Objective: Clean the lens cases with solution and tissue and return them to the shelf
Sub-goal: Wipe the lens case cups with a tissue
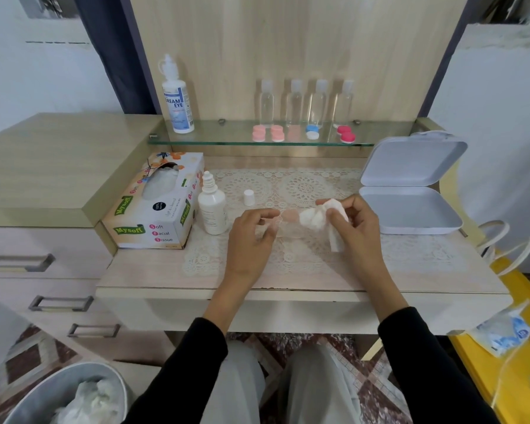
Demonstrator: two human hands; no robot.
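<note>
Pale desk (153,276) under a glass shelf (214,134): we hold a lens case (288,224) above the lace mat (303,185).
Our open white box (410,209) sits right, the tissue box (153,215) and uncapped bottle (211,209) left, with open mat between. Both forearms reach in. Our left hand (251,237) pinches the clear case's end; our right hand (354,228) curls round a wadded tissue (314,220) pressed against it. Coloured cases (277,133) line the shelf.
</note>
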